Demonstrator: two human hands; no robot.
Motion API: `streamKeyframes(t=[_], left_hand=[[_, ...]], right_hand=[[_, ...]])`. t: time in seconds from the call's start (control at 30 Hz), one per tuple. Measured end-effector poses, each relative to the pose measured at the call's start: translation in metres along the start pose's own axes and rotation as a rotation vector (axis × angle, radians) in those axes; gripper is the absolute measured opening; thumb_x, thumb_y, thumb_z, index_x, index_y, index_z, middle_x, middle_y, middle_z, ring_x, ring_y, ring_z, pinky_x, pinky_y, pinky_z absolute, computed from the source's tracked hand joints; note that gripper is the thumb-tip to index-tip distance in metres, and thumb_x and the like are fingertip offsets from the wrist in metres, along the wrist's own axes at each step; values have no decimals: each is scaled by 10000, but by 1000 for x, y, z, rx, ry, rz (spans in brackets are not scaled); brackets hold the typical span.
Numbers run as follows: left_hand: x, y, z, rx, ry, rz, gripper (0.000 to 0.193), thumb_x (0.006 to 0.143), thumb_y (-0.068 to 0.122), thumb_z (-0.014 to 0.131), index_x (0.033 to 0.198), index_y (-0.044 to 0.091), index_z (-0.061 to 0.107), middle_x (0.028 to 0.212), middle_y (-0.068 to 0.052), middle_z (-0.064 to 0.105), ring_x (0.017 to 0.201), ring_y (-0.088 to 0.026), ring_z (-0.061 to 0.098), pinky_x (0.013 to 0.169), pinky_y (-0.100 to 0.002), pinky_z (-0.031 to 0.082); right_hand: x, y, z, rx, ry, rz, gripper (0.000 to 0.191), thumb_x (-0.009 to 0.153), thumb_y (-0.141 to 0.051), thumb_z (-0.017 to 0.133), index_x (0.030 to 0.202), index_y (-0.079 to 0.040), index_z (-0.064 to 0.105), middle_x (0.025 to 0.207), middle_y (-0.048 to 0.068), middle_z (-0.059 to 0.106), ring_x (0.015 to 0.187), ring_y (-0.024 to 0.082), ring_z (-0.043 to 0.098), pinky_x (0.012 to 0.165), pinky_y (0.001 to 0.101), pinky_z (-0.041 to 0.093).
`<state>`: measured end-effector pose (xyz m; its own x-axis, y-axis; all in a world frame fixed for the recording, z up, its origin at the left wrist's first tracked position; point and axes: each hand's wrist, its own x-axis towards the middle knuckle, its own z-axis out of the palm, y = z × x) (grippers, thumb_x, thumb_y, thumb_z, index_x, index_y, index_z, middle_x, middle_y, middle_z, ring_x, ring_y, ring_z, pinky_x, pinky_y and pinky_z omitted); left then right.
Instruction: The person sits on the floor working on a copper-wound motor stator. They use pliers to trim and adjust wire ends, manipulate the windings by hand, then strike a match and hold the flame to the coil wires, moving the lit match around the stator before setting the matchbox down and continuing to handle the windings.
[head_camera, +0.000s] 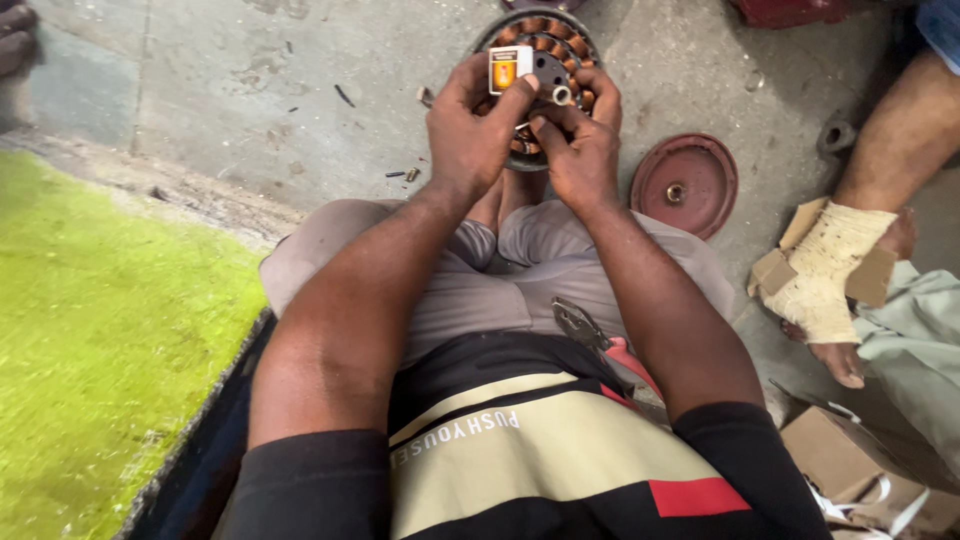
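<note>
**Both hands at a small box above the stator**

Here, the left hand (468, 135) pinches a small white-and-orange box (508, 68) between thumb and fingers, holding it just above the motor stator (560, 45) that lies on the concrete floor (250, 90). What the box holds cannot be made out. The right hand (582, 145) is closed on a small silvery ring-shaped part (562, 95) at its fingertips, touching the box's lower corner — both hands hide the near half of the stator, and its copper windings show only along the far rim.

Right of the stator lies a round red cover (685, 183), flat on the floor. Nearer than the stator, pliers (585, 328) with red handles rest on the person's lap. Far right of the stator another person's bandaged foot (825, 275) rests on cardboard scraps, and a brown cardboard box (850, 465) sits at the lower edge — cut off, contents unclear. Small screws (405, 174) lie left of the stator.
</note>
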<state>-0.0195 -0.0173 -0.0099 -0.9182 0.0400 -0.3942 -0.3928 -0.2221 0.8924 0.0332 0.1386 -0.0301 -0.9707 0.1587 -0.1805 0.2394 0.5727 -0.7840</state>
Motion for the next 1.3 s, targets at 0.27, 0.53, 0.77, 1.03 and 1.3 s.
streamKeyframes(t=[0.27,0.53,0.77,1.03,1.3], left_hand=[[-1,1,-1,73,3,-4,459,929,194,760,1283,-50,600,1143,-144,740,1036,-171,738,927,-314,614],[-1,5,-2,185,-11,-21,487,938,234,758,1307,-35,588,1168,-146,727,1081,-179,733,961,-314,609],[-1,7,0,175,-6,-28,500,925,231,761,1306,-43,589,1157,-151,738,1055,-177,741,948,-317,612],[-1,6,-1,121,-9,-32,502,918,214,770,1305,-47,586,1148,-152,742,1044,-173,743,935,-309,618],[-1,7,0,137,-7,-41,511,920,221,771,1313,-46,582,1153,-152,740,1048,-173,741,936,-309,616]], right_hand=[[0,-1,0,-10,16,2,119,929,-110,792,1043,-80,809,1489,109,406,1448,283,378,1218,412,340],[1,-2,-3,-17,-11,19,105,952,-121,780,1043,-78,812,1495,103,406,1453,291,370,1215,413,350],[1,-2,-4,13,-15,21,101,948,-107,777,1035,-77,817,1494,99,399,1467,282,367,1219,406,355],[2,2,-2,45,-23,16,95,962,-100,769,1047,-72,801,1510,107,376,1480,277,365,1234,400,351],[2,3,-2,1,-20,7,105,960,-119,786,1054,-83,813,1508,109,381,1482,285,356,1240,409,333]])
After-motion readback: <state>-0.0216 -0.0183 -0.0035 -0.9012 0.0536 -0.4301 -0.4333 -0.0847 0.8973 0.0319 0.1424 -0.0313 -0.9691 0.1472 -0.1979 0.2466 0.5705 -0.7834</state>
